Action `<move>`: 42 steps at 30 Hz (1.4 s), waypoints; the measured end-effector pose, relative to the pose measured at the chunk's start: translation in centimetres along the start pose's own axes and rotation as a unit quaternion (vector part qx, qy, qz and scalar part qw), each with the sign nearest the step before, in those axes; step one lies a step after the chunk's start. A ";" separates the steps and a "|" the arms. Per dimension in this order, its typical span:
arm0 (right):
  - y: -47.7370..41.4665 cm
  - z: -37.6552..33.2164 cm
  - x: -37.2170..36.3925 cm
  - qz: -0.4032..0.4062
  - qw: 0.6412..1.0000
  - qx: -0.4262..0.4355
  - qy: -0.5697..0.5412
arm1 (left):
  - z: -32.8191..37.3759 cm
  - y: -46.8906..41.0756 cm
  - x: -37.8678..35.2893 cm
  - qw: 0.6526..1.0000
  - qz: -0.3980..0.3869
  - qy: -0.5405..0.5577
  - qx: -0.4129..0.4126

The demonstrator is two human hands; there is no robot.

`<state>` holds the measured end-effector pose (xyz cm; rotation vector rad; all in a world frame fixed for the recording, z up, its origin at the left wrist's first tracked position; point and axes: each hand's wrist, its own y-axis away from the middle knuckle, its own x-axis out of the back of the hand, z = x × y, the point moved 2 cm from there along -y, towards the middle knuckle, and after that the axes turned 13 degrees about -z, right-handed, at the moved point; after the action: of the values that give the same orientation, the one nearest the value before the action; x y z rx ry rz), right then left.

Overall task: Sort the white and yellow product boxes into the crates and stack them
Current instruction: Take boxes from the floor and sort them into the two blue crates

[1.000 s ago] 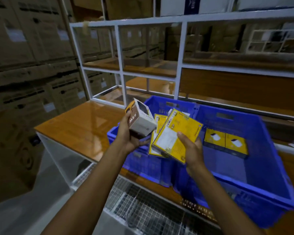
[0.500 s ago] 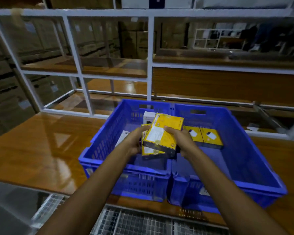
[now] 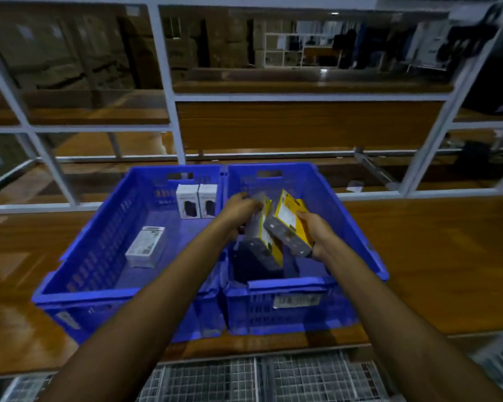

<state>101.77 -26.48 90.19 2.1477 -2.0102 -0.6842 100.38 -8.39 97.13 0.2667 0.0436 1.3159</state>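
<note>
Left forearm [image 3: 157,300] and right forearm [image 3: 375,300]: bare skin from bottom edge of frame up to the wrists. Left hand [image 3: 238,208] and right hand [image 3: 317,230]: bare too. Fingers blurred, dim light, finer detail unreadable.

The light is dim, with a cold bluish cast. The glossy bench [image 3: 418,256] throws back pale glare near its left edge. Deep shadow fills the near end of the right crate [image 3: 344,210]. Motion blur smears the left hand [image 3: 240,208], the right hand [image 3: 315,232] and the boxes [image 3: 288,211] they grip. The bars of the rack [image 3: 169,82] splay toward the sides, and the room behind is soft, with small bright spots.
</note>
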 end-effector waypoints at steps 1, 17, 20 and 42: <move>-0.4 0.0 1.4 0.023 0.999 -0.001 0.026 | 0.1 -0.4 -0.7 1.000 0.006 -0.001 0.012; 4.3 -1.9 3.1 -0.122 0.959 0.166 0.193 | -3.2 1.4 -5.7 0.989 0.115 -0.060 -0.065; 5.8 -2.2 2.0 -0.172 0.958 0.176 0.146 | -3.6 3.5 -5.7 0.980 0.168 -0.021 -0.104; 30.8 9.8 -11.9 -0.465 0.882 0.067 0.037 | -9.7 42.0 -8.0 0.860 0.493 0.063 -0.114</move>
<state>69.48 -16.23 96.17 3.1266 -0.8890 -0.5175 56.65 -4.93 95.98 -0.0289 -0.1633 2.3443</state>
